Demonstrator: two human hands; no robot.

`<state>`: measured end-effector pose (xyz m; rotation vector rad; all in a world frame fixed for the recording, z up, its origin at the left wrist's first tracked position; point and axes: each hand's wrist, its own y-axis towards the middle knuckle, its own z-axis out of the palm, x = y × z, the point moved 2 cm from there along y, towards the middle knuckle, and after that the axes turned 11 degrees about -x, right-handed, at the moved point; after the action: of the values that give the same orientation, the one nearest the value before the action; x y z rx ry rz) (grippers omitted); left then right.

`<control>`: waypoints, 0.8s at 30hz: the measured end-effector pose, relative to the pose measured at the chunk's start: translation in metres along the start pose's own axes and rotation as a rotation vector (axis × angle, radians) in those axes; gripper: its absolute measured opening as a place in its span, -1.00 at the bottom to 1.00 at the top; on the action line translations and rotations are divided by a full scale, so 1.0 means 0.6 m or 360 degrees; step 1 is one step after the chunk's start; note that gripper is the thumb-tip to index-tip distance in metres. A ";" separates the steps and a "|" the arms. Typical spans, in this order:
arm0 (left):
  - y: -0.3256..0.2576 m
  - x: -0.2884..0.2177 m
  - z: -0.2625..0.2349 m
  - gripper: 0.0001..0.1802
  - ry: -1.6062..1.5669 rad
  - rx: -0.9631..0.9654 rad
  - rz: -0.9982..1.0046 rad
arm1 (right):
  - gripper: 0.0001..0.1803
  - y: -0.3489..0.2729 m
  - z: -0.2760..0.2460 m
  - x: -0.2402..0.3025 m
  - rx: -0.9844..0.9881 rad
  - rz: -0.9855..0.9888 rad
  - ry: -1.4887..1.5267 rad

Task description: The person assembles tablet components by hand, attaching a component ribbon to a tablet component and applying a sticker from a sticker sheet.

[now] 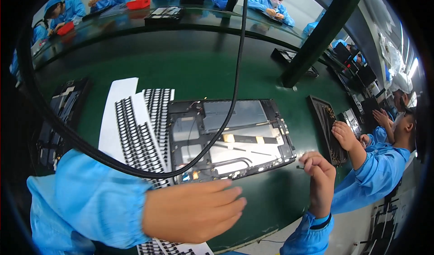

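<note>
An opened tablet-like device (244, 153) lies on the green bench, its inside up, with a grey panel, a silvery area and thin cables showing. My left hand (194, 212) reaches across its near edge, back of the hand up and fingers stretched out. I see nothing held in it, though its palm is hidden. Off the device's right corner, my right hand (320, 178) is raised with thumb and forefinger pinched on a small black piece (299, 166). Sheets with rows of small black strips (140, 139) lie left of the device, partly beneath my left forearm.
A thick black cable (238, 74) loops across the view before the device. Another opened device (61, 119) lies at far left. To the right stand a black tray (327, 128) and a co-worker's hand (346, 136). A green post (316, 42) rises behind; more co-workers sit across the bench.
</note>
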<state>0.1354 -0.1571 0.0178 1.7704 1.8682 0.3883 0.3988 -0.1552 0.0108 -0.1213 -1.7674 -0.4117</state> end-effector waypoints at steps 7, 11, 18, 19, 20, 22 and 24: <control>0.053 0.105 0.083 -0.68 -0.0040 0.0005 0.0103 | -0.98 0.032 0.047 -0.027 0.0392 -0.0110 -0.0361; 0.054 0.114 0.087 -0.72 -0.0191 -0.0106 0.0099 | -0.97 0.038 0.042 -0.031 0.0414 -0.0137 -0.0410; 0.064 0.122 0.074 -0.74 -0.0148 -0.0023 0.0056 | -0.97 0.048 0.049 -0.028 0.0457 -0.0133 -0.0423; 0.066 0.123 0.074 -0.74 -0.0160 -0.0026 0.0062 | -0.97 0.047 0.049 -0.028 0.0449 -0.0125 -0.0431; 0.067 0.123 0.074 -0.75 -0.0141 -0.0011 0.0066 | -0.97 0.046 0.049 -0.027 0.0441 -0.0151 -0.0479; 0.065 0.119 0.071 -0.76 -0.0105 0.0013 0.0055 | -0.97 0.043 0.052 -0.026 0.0447 -0.0187 -0.0510; 0.066 0.118 0.071 -0.75 -0.0070 0.0014 0.0087 | -0.96 0.041 0.050 -0.028 0.0458 -0.0208 -0.0536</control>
<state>0.1921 -0.0902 -0.0081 1.8243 1.7970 0.3592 0.3822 -0.1199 -0.0056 0.1381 -2.1555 -0.2347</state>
